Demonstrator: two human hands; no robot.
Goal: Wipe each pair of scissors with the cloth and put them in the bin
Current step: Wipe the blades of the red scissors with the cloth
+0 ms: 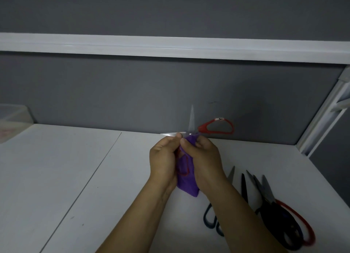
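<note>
Left hand and right hand pinch the cloth round the scissors. Above the cloth, the blades splay up and leftward, with the handle pointing right.

free: table left | obstacles: spare scissors right, bin far left

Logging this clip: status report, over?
Left hand and right hand gripping purple cloth around red-handled scissors, blades spread. Other scissors lying right. Bin far left, nothing between.

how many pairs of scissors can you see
4: red-handled scissors held open in the purple cloth; blue-handled scissors on the table at right; black-handled scissors and a red-handled pair overlapping beside them. More may be hidden.
</note>
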